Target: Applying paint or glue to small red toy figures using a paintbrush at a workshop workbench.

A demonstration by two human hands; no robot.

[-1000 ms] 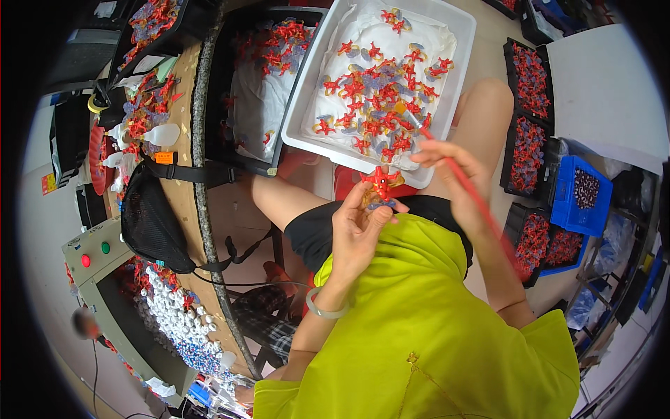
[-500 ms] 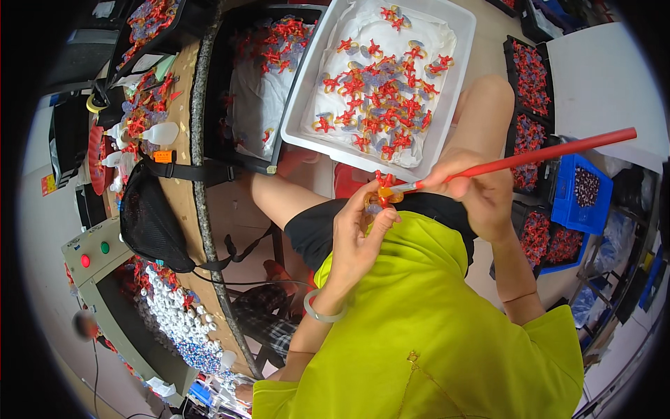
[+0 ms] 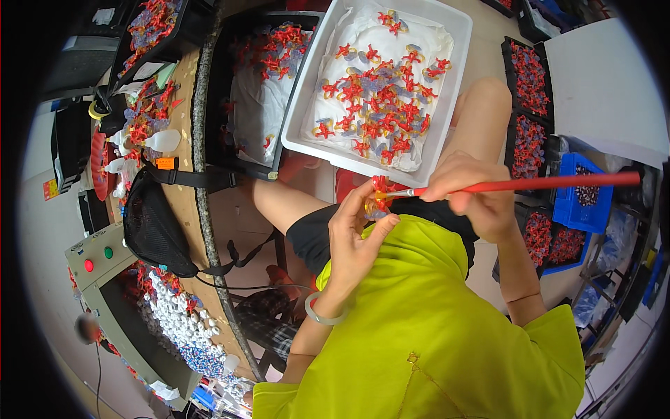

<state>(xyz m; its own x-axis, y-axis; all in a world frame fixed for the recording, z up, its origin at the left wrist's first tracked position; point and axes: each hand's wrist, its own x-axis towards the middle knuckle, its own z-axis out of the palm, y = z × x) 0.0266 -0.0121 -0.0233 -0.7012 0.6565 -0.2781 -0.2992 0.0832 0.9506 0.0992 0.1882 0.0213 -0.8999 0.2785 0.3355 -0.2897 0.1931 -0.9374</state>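
My left hand (image 3: 356,234) pinches a small red starfish-shaped figure (image 3: 379,197) in front of my chest. My right hand (image 3: 469,194) grips a long red paintbrush (image 3: 530,184), its tip touching the figure and its handle pointing right. A white tray (image 3: 304,119) rests on my knees just beyond, lined with white cloth and holding several red figures with yellow and purple parts.
A black tray (image 3: 218,105) with more red figures sits left of the white one. Black trays of red pieces (image 3: 527,91) and a blue bin (image 3: 585,202) stand at the right. A black bag (image 3: 157,230) hangs at the bench edge, with a control box (image 3: 98,258) below.
The brush swung from pointing down across my lap to lying nearly level toward the right, with its tip on the figure. My left hand stayed put with the figure.
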